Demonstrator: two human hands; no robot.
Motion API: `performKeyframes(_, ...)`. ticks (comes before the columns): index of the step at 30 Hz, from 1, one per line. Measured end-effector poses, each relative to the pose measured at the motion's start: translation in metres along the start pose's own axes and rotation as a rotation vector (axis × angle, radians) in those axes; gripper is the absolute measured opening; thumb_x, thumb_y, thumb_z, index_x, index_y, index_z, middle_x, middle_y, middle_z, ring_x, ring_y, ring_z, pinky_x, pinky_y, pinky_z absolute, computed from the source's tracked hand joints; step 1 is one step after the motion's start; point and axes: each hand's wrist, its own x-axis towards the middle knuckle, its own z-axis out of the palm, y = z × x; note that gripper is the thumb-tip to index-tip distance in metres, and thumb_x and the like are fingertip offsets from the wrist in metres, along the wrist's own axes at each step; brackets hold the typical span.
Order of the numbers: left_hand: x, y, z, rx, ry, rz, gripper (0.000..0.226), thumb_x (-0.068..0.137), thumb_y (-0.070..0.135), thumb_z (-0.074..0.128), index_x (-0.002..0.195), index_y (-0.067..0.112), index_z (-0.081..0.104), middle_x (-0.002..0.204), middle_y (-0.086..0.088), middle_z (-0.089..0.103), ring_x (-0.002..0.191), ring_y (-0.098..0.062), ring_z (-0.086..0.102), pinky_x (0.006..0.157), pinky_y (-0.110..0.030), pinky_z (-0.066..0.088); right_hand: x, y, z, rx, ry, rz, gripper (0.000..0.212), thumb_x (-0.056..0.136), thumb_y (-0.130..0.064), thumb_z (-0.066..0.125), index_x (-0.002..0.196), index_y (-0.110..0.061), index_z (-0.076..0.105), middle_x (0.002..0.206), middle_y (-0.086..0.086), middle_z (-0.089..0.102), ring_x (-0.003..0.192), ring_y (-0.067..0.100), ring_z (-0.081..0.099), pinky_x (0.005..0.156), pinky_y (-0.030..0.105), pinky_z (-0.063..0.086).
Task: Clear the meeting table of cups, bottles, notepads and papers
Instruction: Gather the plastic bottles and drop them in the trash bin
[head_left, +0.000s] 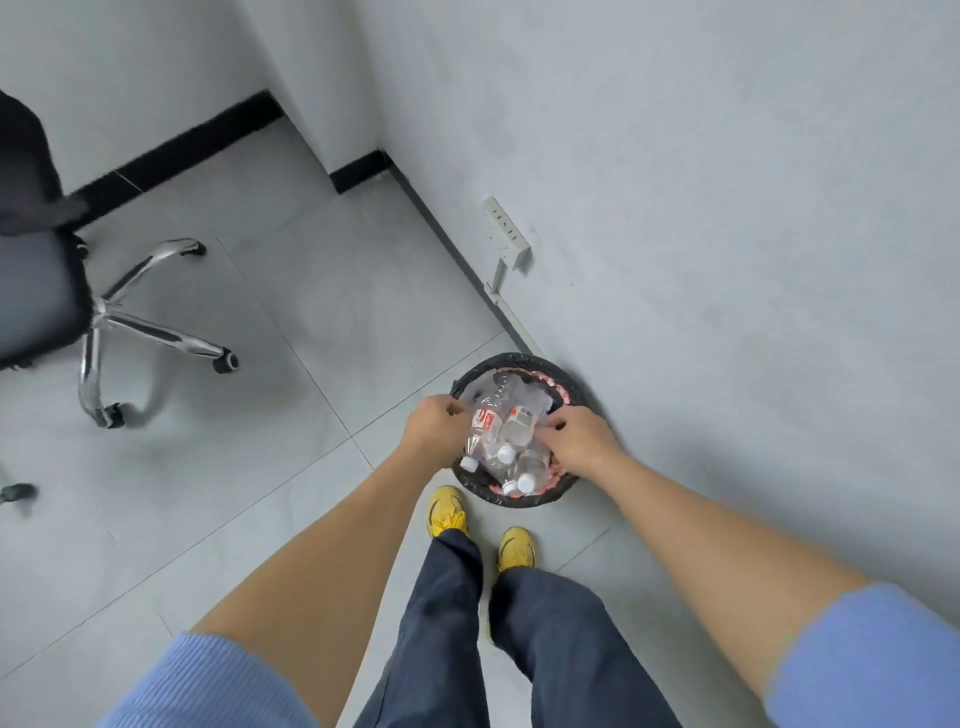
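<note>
A grey wall (727, 208) and a tiled floor (311, 322) are seen from above, with an office chair (104, 312) well apart at the left. Beside the wall, a round bin (519, 500) lined with a black bag is stood over by a person. The left hand (434, 428) and right hand (576, 441) are held over its rim, fingers curled against a cluster of clear bottles (506, 441); whether these are gripped or already released cannot be told. The bin looks full, so bottles could be spilled onto the floor if dropped on the heap.
</note>
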Motion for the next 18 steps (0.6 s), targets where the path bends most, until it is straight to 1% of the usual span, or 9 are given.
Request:
performKeyframes(1,-0.021,0.001,-0.01,-0.01,0.017,0.005,0.013,0.092,0.012,0.044,0.087,0.017,0.056,0.088,-0.01,0.06,0.077,-0.029,0.06,0.069,-0.037,0.055,-0.016,-0.012,-0.01,-0.014,0.007,-0.033,0.019,0.09,-0.027,0.06,0.074,-0.018,0.062,0.078,0.003,0.064,0.082,0.028,0.06,0.067,0.029,0.043)
performKeyframes(3,-0.061,0.003,-0.029,-0.02,0.054,0.006,0.016,0.092,0.013,0.044,0.1,0.013,0.057,0.087,-0.011,0.06,0.077,-0.029,0.059,0.065,-0.035,0.052,-0.044,-0.032,-0.028,-0.03,0.031,-0.107,0.023,0.092,-0.027,0.06,0.094,-0.007,0.071,0.099,0.012,0.071,0.096,0.031,0.065,0.08,0.032,0.048)
performKeyframes(4,-0.078,0.003,-0.037,-0.021,0.069,0.011,0.017,0.092,0.013,0.044,0.104,0.012,0.057,0.087,-0.011,0.06,0.076,-0.029,0.059,0.062,-0.033,0.05,-0.056,-0.041,-0.036,-0.046,0.044,-0.138,0.025,0.092,-0.028,0.06,0.102,-0.007,0.071,0.106,0.011,0.071,0.101,0.03,0.064,0.085,0.033,0.049)
performKeyframes(6,-0.12,0.004,-0.056,-0.04,0.129,0.035,0.018,0.093,0.014,0.044,0.105,0.011,0.057,0.088,-0.011,0.06,0.073,-0.028,0.059,0.058,-0.031,0.048,-0.09,-0.06,-0.052,-0.135,0.059,-0.229,0.028,0.093,-0.028,0.058,0.109,-0.008,0.07,0.113,0.009,0.069,0.105,0.029,0.062,0.092,0.036,0.05)
performKeyframes(9,-0.171,0.006,-0.079,-0.061,0.251,0.074,0.014,0.092,0.015,0.046,0.099,0.013,0.058,0.087,-0.011,0.061,0.069,-0.027,0.059,0.059,-0.03,0.048,-0.129,-0.083,-0.067,-0.324,0.062,-0.36,0.032,0.093,-0.026,0.057,0.12,-0.012,0.065,0.121,0.008,0.065,0.11,0.029,0.06,0.092,0.035,0.049)
performKeyframes(12,-0.231,0.002,-0.105,-0.088,0.416,0.124,0.014,0.088,0.016,0.048,0.096,0.015,0.059,0.087,-0.014,0.064,0.068,-0.029,0.059,0.062,-0.032,0.05,-0.178,-0.111,-0.079,-0.578,0.069,-0.531,0.028,0.088,-0.021,0.054,0.112,-0.013,0.066,0.112,0.01,0.067,0.103,0.031,0.062,0.084,0.036,0.049)
performKeyframes(13,-0.257,-0.004,-0.111,-0.098,0.476,0.14,0.015,0.087,0.018,0.048,0.096,0.015,0.06,0.088,-0.014,0.065,0.068,-0.029,0.059,0.064,-0.032,0.05,-0.199,-0.12,-0.082,-0.669,0.084,-0.607,0.029,0.088,-0.021,0.053,0.112,-0.013,0.066,0.112,0.01,0.067,0.103,0.032,0.062,0.085,0.037,0.05)
performKeyframes(15,-0.304,-0.015,-0.125,-0.1,0.575,0.155,0.015,0.086,0.019,0.05,0.094,0.017,0.062,0.089,-0.012,0.067,0.071,-0.028,0.061,0.064,-0.029,0.049,-0.237,-0.141,-0.084,-0.797,0.132,-0.731,0.034,0.088,-0.024,0.053,0.119,-0.016,0.064,0.12,0.008,0.065,0.108,0.031,0.061,0.089,0.038,0.052)
performKeyframes(18,-0.374,-0.041,-0.147,-0.102,0.734,0.161,0.008,0.084,0.019,0.055,0.084,0.02,0.063,0.084,-0.008,0.067,0.072,-0.026,0.06,0.063,-0.029,0.05,-0.298,-0.178,-0.082,-0.894,0.188,-0.895,0.035,0.091,-0.027,0.052,0.124,-0.018,0.061,0.126,0.008,0.061,0.112,0.031,0.06,0.091,0.039,0.051)
